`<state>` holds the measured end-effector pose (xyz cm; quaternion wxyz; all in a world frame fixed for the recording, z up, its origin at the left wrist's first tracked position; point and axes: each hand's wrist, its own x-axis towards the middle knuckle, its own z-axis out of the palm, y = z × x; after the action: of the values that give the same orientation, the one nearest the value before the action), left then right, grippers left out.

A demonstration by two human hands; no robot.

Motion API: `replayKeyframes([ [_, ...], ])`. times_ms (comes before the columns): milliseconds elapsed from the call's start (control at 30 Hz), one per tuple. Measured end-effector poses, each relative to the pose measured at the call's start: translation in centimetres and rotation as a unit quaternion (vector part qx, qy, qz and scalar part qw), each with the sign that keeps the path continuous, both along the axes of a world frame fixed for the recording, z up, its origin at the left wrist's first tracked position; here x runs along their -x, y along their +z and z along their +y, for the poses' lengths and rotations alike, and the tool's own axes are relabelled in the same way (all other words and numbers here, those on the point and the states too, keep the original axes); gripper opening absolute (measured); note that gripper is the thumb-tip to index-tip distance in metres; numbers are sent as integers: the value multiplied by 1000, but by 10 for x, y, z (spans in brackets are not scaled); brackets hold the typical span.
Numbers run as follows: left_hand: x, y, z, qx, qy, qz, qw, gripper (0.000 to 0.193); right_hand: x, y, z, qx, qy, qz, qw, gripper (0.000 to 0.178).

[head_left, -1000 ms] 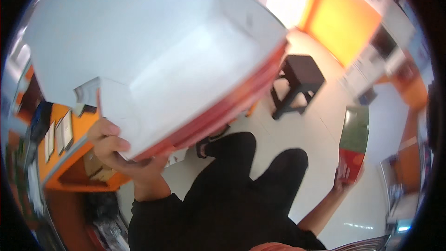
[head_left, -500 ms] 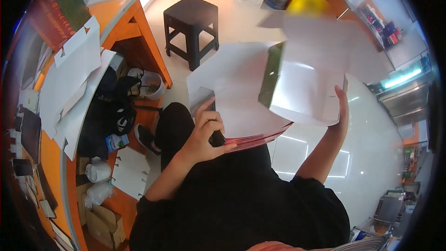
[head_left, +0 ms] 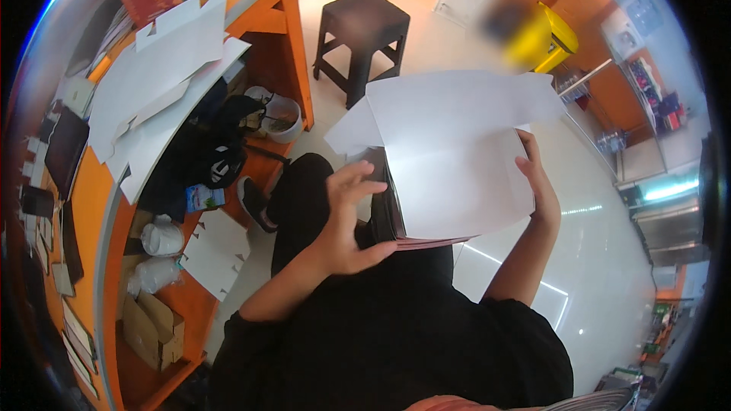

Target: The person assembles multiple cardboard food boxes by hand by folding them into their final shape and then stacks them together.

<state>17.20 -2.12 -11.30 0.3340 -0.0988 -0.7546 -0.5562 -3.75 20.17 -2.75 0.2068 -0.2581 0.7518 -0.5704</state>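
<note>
A stack of flat white cardboard box blanks with reddish undersides rests on my lap. My right hand grips the stack's right edge. My left hand hovers just off the stack's left edge, fingers spread, holding nothing. The top blank's flaps stick out to the left and upper right. I am seated, in black clothes.
An orange desk curves along the left, with more white box blanks lying on it. A black bag, bottles and a cardboard box sit beneath it. A dark stool stands ahead, a yellow bin beyond.
The stack has come down from in front of my face to my lap. My left hand has let go of it and opened; my right hand now holds the stack's right edge.
</note>
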Motion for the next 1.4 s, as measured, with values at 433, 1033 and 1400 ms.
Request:
replayKeyframes([
  [433,-57,110,10,-186,-480,193,835,36,-4,3,-5,-53,-35,46,997,58],
  [1033,-47,104,2,-224,-494,207,814,40,10,-17,7,-18,-18,65,998,60],
  [1400,-49,145,-29,-147,-586,232,763,39,11,-19,13,12,-16,25,999,52],
])
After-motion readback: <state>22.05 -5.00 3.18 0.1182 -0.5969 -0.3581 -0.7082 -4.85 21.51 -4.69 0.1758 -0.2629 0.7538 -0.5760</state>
